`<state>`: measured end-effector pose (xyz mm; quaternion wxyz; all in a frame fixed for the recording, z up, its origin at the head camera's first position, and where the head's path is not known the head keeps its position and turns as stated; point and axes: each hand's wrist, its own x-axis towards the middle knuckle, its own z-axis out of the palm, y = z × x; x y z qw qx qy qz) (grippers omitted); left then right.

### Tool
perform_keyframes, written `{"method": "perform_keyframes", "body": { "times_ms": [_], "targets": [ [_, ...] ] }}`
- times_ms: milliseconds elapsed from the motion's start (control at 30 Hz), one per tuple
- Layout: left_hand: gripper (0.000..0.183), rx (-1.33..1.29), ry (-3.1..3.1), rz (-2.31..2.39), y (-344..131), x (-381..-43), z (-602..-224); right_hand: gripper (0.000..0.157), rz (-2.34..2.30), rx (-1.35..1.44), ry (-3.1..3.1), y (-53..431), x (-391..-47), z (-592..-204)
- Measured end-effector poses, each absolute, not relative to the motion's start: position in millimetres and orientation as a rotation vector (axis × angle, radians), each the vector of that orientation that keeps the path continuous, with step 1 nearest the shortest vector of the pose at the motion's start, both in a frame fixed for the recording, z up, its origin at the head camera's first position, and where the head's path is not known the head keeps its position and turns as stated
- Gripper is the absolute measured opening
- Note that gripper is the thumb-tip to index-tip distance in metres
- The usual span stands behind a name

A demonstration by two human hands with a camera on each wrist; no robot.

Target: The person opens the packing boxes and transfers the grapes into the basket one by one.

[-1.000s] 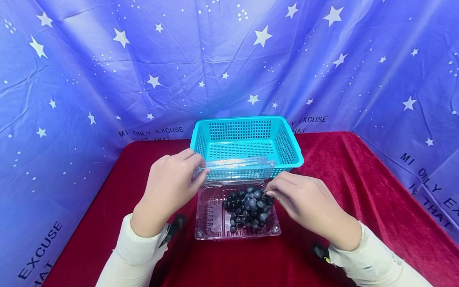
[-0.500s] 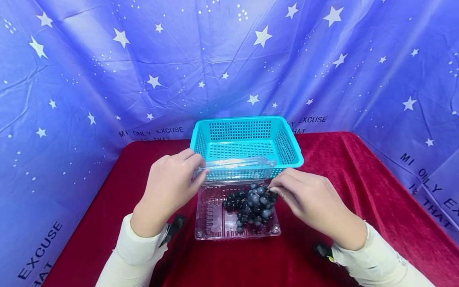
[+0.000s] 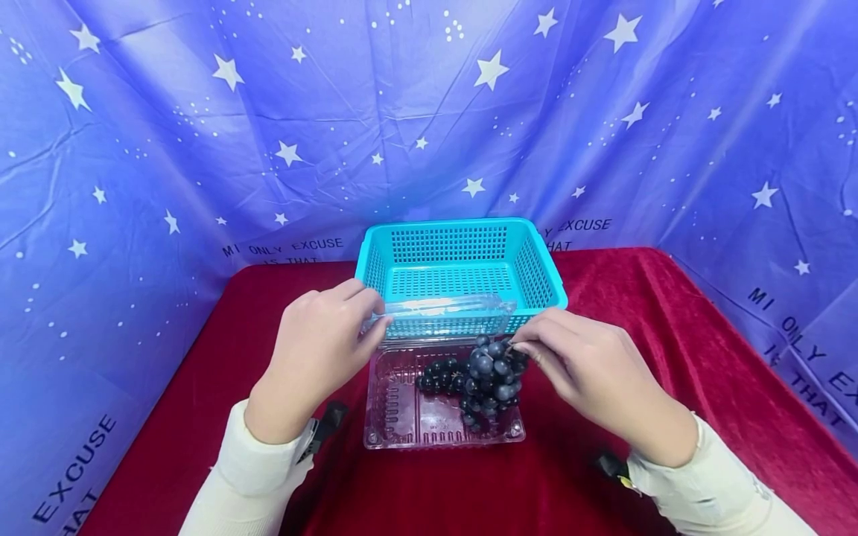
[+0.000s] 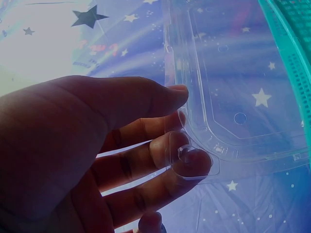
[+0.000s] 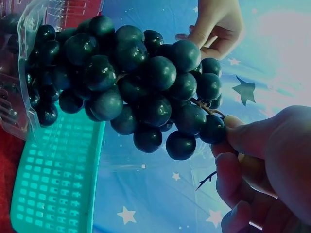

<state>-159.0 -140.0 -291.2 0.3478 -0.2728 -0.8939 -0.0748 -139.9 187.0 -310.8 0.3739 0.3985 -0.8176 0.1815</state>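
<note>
My right hand (image 3: 590, 372) pinches the stem of a bunch of dark grapes (image 3: 494, 372) between thumb and fingertips. The bunch hangs over the right side of a clear plastic clamshell box (image 3: 395, 432), and its lower end still dips inside the walls. A second cluster of dark grapes (image 3: 439, 376) lies in the box behind it. With thumb and fingers, my left hand (image 3: 322, 350) holds the left edge of the raised clear lid (image 3: 442, 307). In the left wrist view the lid's corner tab (image 4: 194, 165) lies against the fingertips.
Just behind the box stands a turquoise perforated basket (image 3: 462, 272), with the raised lid in front of its near wall. Red velvet cloth (image 3: 623, 298) covers the table. A blue curtain with stars (image 3: 429, 112) hangs around the back and sides.
My right hand has drawn the bunch up and to the right, apart from the other cluster. The left hand and the lid have stayed in place.
</note>
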Motion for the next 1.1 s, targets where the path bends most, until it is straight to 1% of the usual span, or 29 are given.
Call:
{"method": "perform_keyframes", "body": {
  "times_ms": [233, 667, 867, 1100],
  "targets": [
    [0.012, -0.711, -2.309, -0.193, -140.2, -159.4, -291.9, 0.033, 0.482, 1.011, -2.085, 187.8, -139.2, -307.0],
    [0.012, -0.717, -2.309, -0.195, -140.9, -160.4, -293.6, 0.031, 0.508, 1.002, -2.062, 190.5, -136.6, -299.6],
    [0.011, -0.719, -2.314, -0.195, -140.6, -160.7, -293.2, 0.026, 0.518, 1.003, -2.068, 194.6, -136.3, -296.4],
    [0.011, -0.719, -2.323, -0.202, -139.4, -160.7, -292.4, 0.013, 0.528, 1.004, -2.047, 199.8, -136.2, -293.2]
  ]
}}
